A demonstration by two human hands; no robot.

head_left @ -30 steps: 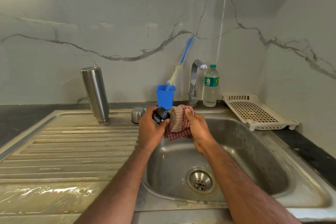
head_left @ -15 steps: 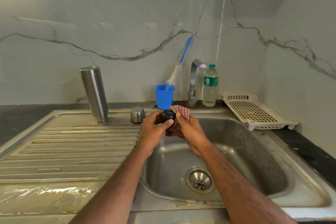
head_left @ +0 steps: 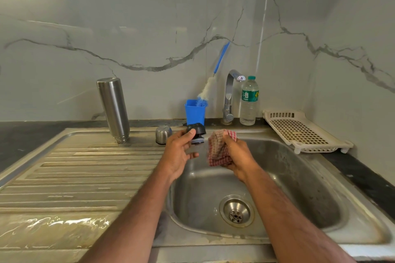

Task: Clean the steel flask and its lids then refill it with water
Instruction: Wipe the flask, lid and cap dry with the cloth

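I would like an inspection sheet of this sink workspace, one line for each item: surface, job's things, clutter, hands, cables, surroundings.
Surface: steel sink with ribbed draining board, wet near the front edge; basin holds no water, tap not running.
Job's things: steel flask stands upside down on the board; small steel cap beside it; black inner lid held above the basin; checked cloth apart from the lid.
Clutter: blue cup with bottle brush; plastic water bottle; white rack.
Hands: left hand grips the lid; right hand holds the bunched cloth.
Cables: nothing seen.
Surroundings: marble-patterned wall, dark countertop.
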